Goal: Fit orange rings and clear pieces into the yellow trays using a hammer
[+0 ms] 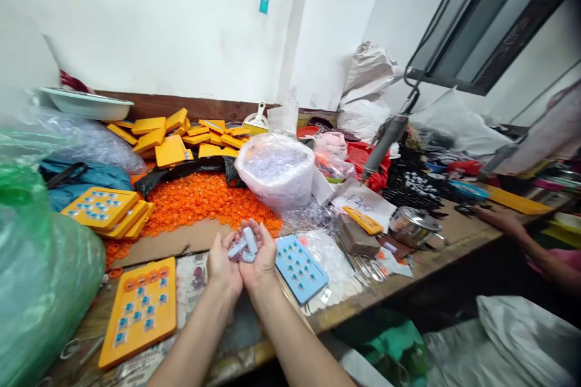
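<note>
Side by side, my left hand [224, 263] and my right hand [261, 257] form a cup, palms up with curled fingers. Several small light blue plastic pieces [249, 240] lie in the cup, held by both hands. To the left of them rests a yellow tray [157, 314] with several blue-and-clear parts and a row of orange rings along its top. A light blue tray [302, 269] with similar small parts lies close to the right hand. Beyond my fingertips spreads a heap of orange rings [195, 199].
Stacked yellow trays [102, 208] and a big green plastic bag [59, 278] stand at left. A white bag of clear pieces [276, 172] sits behind the hands. Rightward are a brown block [358, 234], a metal pot [414, 225] and another person's arm [512, 227].
</note>
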